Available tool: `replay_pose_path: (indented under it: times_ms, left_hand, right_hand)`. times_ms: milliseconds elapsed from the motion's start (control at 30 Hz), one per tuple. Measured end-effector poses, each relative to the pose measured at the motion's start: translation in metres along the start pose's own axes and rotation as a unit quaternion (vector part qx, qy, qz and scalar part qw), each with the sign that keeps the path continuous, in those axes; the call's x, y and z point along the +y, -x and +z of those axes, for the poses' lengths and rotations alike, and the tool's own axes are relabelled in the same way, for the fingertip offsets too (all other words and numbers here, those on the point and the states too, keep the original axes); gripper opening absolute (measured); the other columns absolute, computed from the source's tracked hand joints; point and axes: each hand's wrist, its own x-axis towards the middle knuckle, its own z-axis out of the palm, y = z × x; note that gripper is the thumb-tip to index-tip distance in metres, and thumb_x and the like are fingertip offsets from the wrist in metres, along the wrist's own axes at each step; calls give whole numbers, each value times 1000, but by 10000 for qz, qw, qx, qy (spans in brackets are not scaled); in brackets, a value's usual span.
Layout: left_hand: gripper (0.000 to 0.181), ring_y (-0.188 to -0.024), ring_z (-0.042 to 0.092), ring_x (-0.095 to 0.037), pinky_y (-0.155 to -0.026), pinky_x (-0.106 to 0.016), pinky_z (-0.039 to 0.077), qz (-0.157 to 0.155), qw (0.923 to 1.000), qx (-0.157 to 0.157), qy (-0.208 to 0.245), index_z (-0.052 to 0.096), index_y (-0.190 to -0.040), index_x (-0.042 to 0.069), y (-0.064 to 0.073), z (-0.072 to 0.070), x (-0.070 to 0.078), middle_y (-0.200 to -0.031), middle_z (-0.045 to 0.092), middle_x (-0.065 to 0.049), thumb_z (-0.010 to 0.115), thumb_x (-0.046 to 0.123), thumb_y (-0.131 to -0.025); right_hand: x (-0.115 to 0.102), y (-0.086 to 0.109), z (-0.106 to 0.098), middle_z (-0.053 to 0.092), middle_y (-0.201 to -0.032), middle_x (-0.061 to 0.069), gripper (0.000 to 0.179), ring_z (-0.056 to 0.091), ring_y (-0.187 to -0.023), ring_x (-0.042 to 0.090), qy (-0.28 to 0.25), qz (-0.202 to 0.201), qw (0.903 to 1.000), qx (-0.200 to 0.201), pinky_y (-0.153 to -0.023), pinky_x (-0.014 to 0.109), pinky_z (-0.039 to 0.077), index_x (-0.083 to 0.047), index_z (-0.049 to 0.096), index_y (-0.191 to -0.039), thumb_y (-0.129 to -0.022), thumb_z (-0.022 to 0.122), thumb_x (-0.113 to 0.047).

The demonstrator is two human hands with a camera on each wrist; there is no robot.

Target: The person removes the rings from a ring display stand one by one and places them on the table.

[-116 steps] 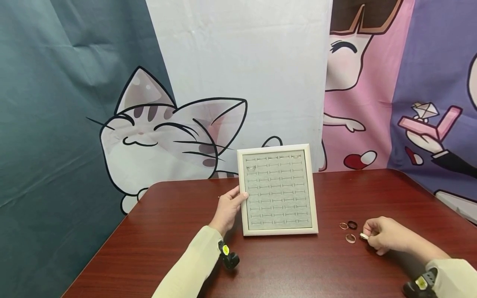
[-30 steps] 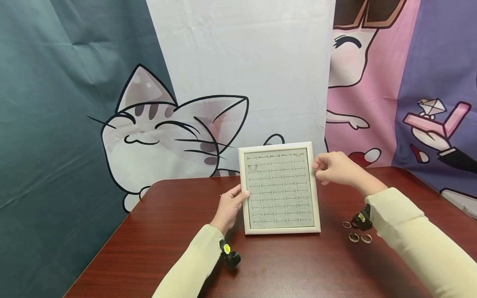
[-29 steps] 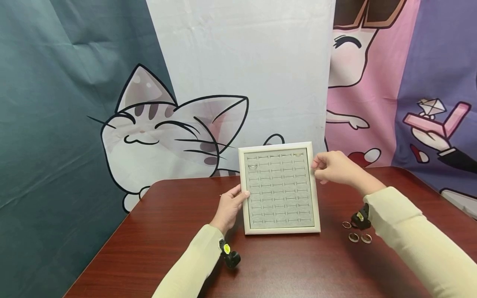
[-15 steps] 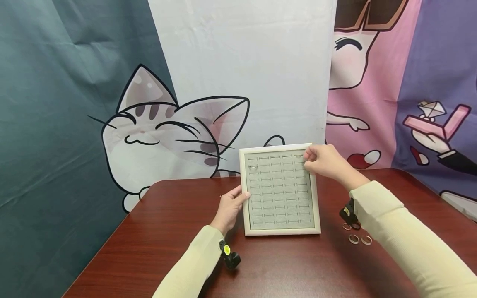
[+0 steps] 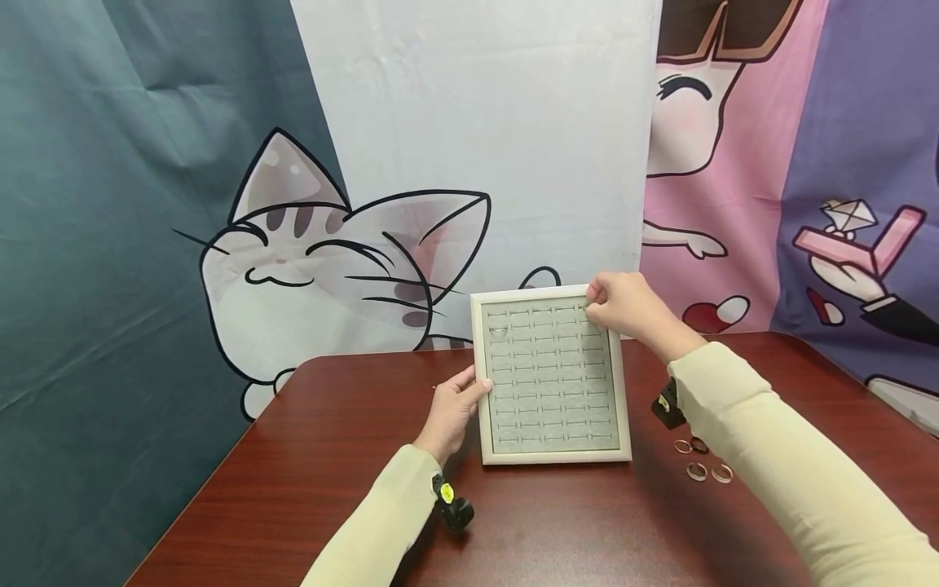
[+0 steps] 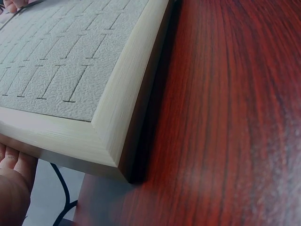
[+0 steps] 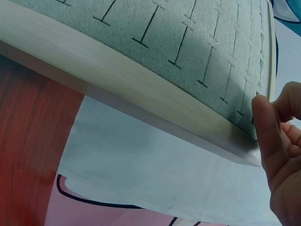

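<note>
A ring display board (image 5: 550, 383) in a pale frame, with rows of slits in its grey pad, stands tilted on the table in the head view. My left hand (image 5: 451, 412) grips its left edge, thumb on the front of the frame. At the top right corner, thumb and forefinger of my right hand (image 5: 627, 308) pinch at the last slit of the top row. The ring there is hidden behind the fingers. One silver ring (image 5: 499, 333) sits in the second row at the left. In the right wrist view the thumb (image 7: 263, 117) lies against the pad's corner.
Several loose rings lie right of the board on the dark red table (image 5: 352, 408): a thin gold ring (image 5: 683, 452), a dark ring (image 5: 699, 449) and two wider rings behind my right forearm's edge. A printed cloth backdrop (image 5: 469, 106) hangs behind. A black cable (image 6: 63, 188) shows beyond the table.
My right hand set a ring down among the others, rose to the board's right edge, then moved left and up onto the ring in the top right slit. The left hand keeps its grip.
</note>
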Motion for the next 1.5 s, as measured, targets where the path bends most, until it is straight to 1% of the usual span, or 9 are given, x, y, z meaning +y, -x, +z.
replay_pose_path:
  times_ms: [233,400,667,767,1067,1500]
  left_hand:
    - [43,-88,65,-11,-81,-29,51,-19,10000,-31,-55,52,-131,5,0,-1,0,-116,63,-16,60,12,-89]
    - [42,-88,65,-12,-81,-29,52,-25,10000,-11,-29,52,-130,5,0,0,1,-116,63,-16,60,11,-89]
    - [43,-87,65,-12,-80,-28,52,0,10000,16,42,52,-131,4,0,1,1,-116,63,-17,59,10,-89]
    - [43,-88,65,-12,-80,-28,52,2,10000,-3,45,51,-131,4,0,0,0,-117,63,-17,59,10,-89]
    - [44,-88,65,-11,-80,-28,52,45,9999,-9,103,51,-131,2,1,0,-2,-116,63,-16,60,11,-89]
    - [43,-88,65,-11,-80,-27,52,39,9999,13,119,52,-131,3,1,1,1,-117,63,-17,59,9,-89]
  right_hand:
    - [-1,-1,2,62,-64,5,10,55,-58,17,53,123,9999,-82,-52,26,43,-2,57,-82,-72,56,-4]
    - [-3,-1,3,63,-68,8,8,54,-58,18,245,71,9996,-92,-52,27,43,-1,56,-82,-75,57,-5]
    - [-4,-2,8,62,-73,12,8,55,-70,26,693,-110,9975,89,-64,38,46,0,57,-79,-74,58,-6]
    - [-4,-3,10,62,-74,13,8,55,-72,28,816,-128,9965,130,-66,40,46,0,56,-78,-74,57,-6]
    - [-7,-2,12,58,-68,11,5,53,-67,27,997,-86,9950,63,-62,39,44,-2,54,-74,-74,56,-6]
    - [-10,0,12,57,-68,10,4,53,-67,25,1018,-14,9948,41,-60,37,44,-3,53,-73,-75,56,-5]
